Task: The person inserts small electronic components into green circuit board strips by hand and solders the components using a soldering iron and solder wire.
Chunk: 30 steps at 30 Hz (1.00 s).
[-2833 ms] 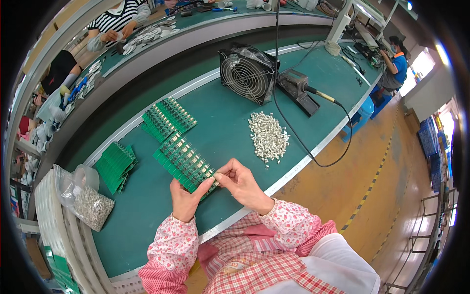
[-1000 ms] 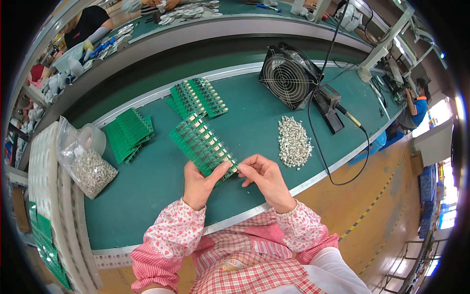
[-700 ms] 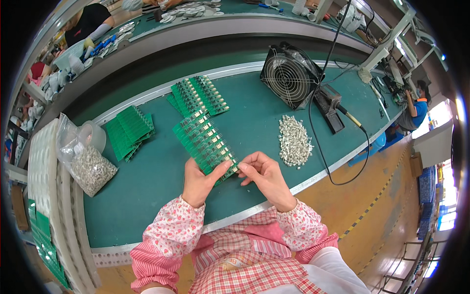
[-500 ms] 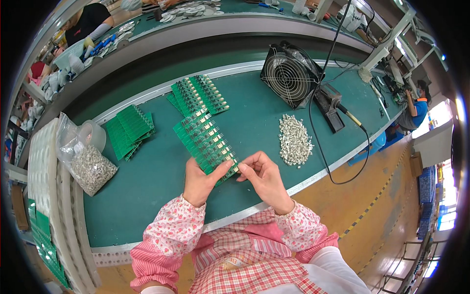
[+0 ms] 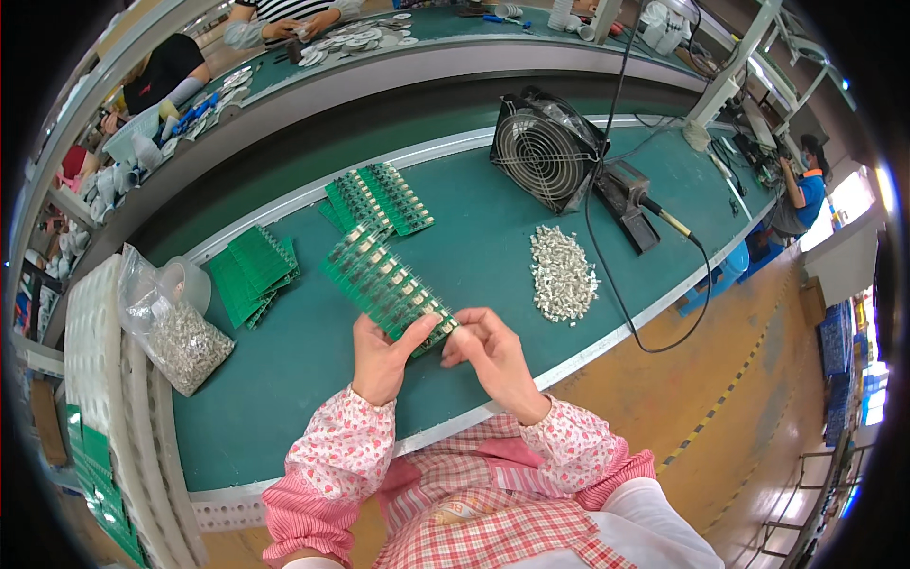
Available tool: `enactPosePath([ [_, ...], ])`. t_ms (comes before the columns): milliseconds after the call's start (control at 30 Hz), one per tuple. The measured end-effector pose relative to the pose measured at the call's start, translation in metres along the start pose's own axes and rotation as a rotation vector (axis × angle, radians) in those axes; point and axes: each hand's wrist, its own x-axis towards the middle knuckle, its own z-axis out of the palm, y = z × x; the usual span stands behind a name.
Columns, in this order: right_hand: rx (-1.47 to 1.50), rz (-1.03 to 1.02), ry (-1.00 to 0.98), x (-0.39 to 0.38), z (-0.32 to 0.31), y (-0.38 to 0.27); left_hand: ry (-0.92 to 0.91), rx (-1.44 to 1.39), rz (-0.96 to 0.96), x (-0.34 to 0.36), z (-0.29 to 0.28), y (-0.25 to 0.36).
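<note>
My left hand [image 5: 377, 368] grips a long green circuit board [image 5: 372, 283], thumb on top, near the lower end of its row of small pale connectors. My right hand [image 5: 498, 365] is closed at that board's lower right end, thumb and index fingertips together beside the last connector; what lies between them is too small to make out. Beyond are populated green boards [image 5: 393, 199]. To the left lie bare green boards [image 5: 246, 275] and a clear bag of small metal parts [image 5: 185, 346]. Right of the held board is a pile of small silvery parts [image 5: 561, 275].
A black fan [image 5: 542, 156] and a soldering iron [image 5: 668, 215] with its stand and trailing cord are at the back right. White trays [image 5: 104, 370] stand at the left edge. Co-workers sit across at another bench [image 5: 379, 52] and at the far right [image 5: 806, 194].
Since about a second ago my right hand has shifted slightly left and down against the board's end, fingertips tucked lower. The view has tilted a little. My left hand keeps its grip.
</note>
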Motion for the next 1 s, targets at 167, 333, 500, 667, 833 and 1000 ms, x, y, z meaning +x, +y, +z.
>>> enactPosePath([
  [167,0.077,0.035,-0.047,-0.01,0.001,-0.004,-0.17,-0.095,-0.078,-0.004,-0.001,0.001],
  [333,-0.115,-0.193,0.073,-0.02,-0.006,-0.007,-0.222,-0.064,0.016,0.001,-0.002,0.001],
  [500,-0.451,-0.387,0.134,-0.03,-0.024,-0.027,-0.308,0.235,0.041,0.01,-0.015,0.007],
  [667,-0.551,-0.447,0.18,-0.033,-0.049,-0.034,-0.238,0.361,0.049,0.011,-0.03,0.014],
  [833,-0.684,-0.559,0.11,-0.033,-0.072,-0.036,-0.095,0.434,0.155,-0.003,-0.039,0.012],
  [1000,-0.73,-0.602,0.045,-0.029,-0.084,-0.033,-0.067,0.485,0.164,-0.015,-0.031,0.01],
])
